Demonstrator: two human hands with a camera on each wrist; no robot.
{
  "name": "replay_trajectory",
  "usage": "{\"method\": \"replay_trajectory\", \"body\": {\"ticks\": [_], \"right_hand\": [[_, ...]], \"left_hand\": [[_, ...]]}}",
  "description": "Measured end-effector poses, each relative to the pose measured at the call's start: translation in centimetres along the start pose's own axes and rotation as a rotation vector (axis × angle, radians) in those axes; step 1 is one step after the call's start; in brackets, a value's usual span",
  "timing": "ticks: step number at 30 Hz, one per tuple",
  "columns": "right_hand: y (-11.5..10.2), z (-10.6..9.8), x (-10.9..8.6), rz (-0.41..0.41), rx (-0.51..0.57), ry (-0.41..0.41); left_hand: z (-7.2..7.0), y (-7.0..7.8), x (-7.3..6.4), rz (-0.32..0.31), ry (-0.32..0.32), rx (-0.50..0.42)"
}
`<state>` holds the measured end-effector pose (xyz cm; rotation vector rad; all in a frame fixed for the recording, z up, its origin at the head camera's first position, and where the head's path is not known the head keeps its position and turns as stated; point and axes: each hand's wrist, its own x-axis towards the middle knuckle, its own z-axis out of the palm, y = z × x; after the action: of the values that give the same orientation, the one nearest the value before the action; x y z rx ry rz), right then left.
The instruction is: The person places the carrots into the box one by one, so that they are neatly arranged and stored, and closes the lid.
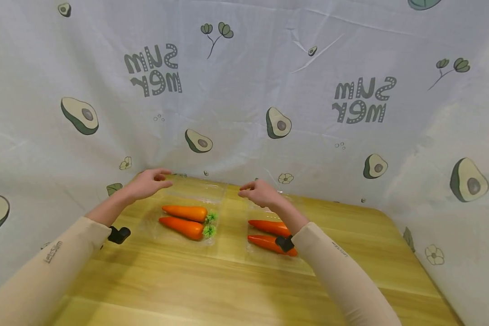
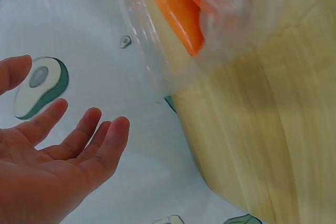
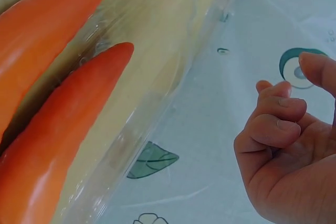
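Note:
My left hand [image 1: 148, 183] hovers with relaxed, parted fingers near the back left of a clear plastic box [image 1: 156, 233], holding nothing. Two orange carrots [image 1: 183, 227] with frilly green tops lie side by side in that box. My right hand [image 1: 261, 192] is over the far side of a second clear box [image 1: 261, 255]; its fingers [image 3: 278, 129] curl loosely around nothing. This box has two redder carrots [image 1: 266, 226], whose right ends are partly hidden behind my wrist and sleeve. In the right wrist view their pointed tips [image 3: 123, 51] show close up.
The boxes stand on a wooden table [image 1: 187, 290], with a gap between them. Clear lids [image 1: 203, 191] lie folded back toward the rear. A pale curtain [image 1: 236, 90] printed with avocados hangs just behind the table and along its sides.

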<state>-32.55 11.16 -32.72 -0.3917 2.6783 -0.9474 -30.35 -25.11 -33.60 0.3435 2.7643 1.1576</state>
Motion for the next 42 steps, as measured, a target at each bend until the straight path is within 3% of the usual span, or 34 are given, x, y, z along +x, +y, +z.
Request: {"method": "replay_trajectory", "body": {"ticks": [7, 15, 27, 42], "right_hand": [[-0.9, 0.6, 1.3, 0.028, 0.048, -0.020], [-1.1, 1.7, 3.1, 0.033, 0.115, -0.029], [-1.8, 2.7, 4.9, 0.084, 0.168, -0.021], [-1.2, 4.3, 7.0, 0.154, 0.197, -0.003]], "left_hand": [[-0.8, -1.4, 0.8, -0.029, -0.086, -0.084], [-1.3, -3.1, 1.9, -0.108, -0.174, -0.108], [-1.8, -4.1, 3.2, -0.192, -0.268, -0.014], [-1.8, -5.5, 4.2, -0.202, -0.339, 0.053]]}}
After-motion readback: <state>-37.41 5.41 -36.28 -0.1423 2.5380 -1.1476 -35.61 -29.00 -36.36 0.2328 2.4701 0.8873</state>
